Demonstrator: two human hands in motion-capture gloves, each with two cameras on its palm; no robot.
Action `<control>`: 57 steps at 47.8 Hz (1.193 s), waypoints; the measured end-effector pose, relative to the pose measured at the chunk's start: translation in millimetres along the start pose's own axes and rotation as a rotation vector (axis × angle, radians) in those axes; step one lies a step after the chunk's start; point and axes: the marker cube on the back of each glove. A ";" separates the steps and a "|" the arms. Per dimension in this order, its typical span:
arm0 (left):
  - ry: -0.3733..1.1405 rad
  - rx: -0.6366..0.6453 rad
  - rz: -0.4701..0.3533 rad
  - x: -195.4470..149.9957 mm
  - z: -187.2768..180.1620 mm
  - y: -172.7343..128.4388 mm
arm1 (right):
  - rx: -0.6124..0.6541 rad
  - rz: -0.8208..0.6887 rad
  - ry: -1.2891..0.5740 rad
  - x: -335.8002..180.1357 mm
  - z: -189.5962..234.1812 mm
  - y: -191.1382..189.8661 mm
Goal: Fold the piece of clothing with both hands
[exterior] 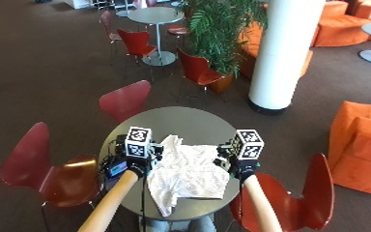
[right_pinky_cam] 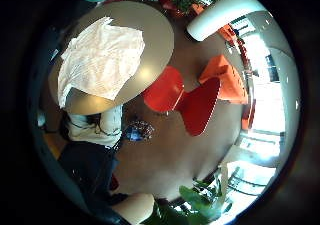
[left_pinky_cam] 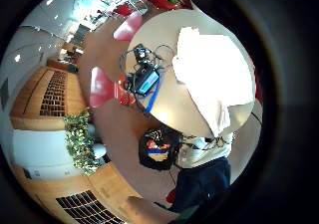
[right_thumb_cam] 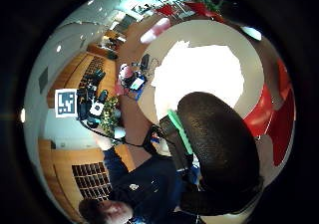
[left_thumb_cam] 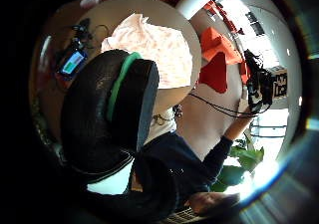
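A white garment (exterior: 189, 176) lies rumpled and spread on the round grey table (exterior: 192, 121) in the lower middle of the outside view, one corner drooping over the table's near edge at the bottom of the frame. The left hand (exterior: 136, 169) is raised at the garment's left side and the right hand (exterior: 241, 166) at its right side, both held above the table and apart from the cloth; neither has hold of anything. How far the fingers of either hand are spread I cannot tell, since the outside view shows only the backs of the gloves and the palm views catch just one dark fingertip each. A small device with a lit screen (exterior: 117, 168) and a tangle of cables sits at the table's left edge, just beside the left hand. The fold has not begun, so the step in hand is the first grasp. To do it well, bring both hands down together onto matching edges, pinch a single layer at each side, flatten the creases before turning the cloth over, and keep the left hand clear of the cables.
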 end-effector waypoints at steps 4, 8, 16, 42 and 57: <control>0.001 -0.008 0.001 -1.1 1.4 -0.5 | 0.001 0.006 0.000 1.1 0.8 -0.8; 0.009 -0.020 -0.005 -5.4 8.0 -5.0 | 0.007 0.009 -0.016 1.1 1.9 -1.8; 0.049 -0.053 -0.011 -9.0 17.7 -5.7 | -0.027 0.016 -0.019 1.8 11.2 -5.6; 0.064 -0.099 0.025 -12.5 53.3 -13.6 | -0.111 -0.006 0.045 3.1 53.6 -35.2; 0.172 -0.202 0.039 -11.8 158.3 -25.9 | -0.287 0.013 0.100 21.0 151.0 -54.5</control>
